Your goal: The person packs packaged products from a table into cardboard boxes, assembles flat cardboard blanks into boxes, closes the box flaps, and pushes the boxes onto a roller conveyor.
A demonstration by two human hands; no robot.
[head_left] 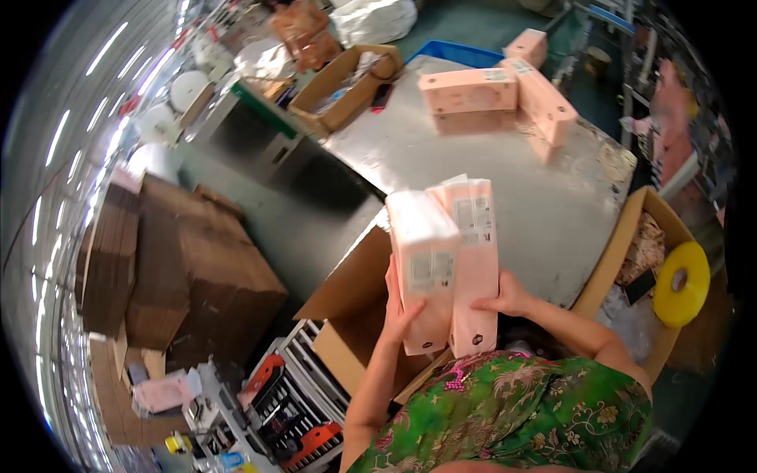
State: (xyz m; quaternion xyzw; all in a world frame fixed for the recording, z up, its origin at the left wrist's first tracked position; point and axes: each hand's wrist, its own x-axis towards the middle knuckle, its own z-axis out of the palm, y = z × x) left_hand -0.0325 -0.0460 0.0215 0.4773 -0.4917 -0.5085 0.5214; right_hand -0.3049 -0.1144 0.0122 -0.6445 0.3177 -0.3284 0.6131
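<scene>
Upright in front of my chest are two long pink tissue packs side by side, the left pack (426, 244) and the right pack (475, 252), each with a printed label panel. My left hand (400, 307) is closed on the outer side of the left one, thumb across its front. My right hand (511, 296) grips the right one from the other side, its thumb on the front face. Below and to the left, a cardboard box (347, 347) stands with its flaps open, partly hidden by the packs and my arm.
Further pink packs (473, 91) lie at the far end of the metal table (544, 213), near a blue tray (461, 54). A carton (615, 252) with a yellow tape roll (681, 284) sits at right. Flattened cardboard (181, 260) is stacked at left, by a tool tray (284, 410).
</scene>
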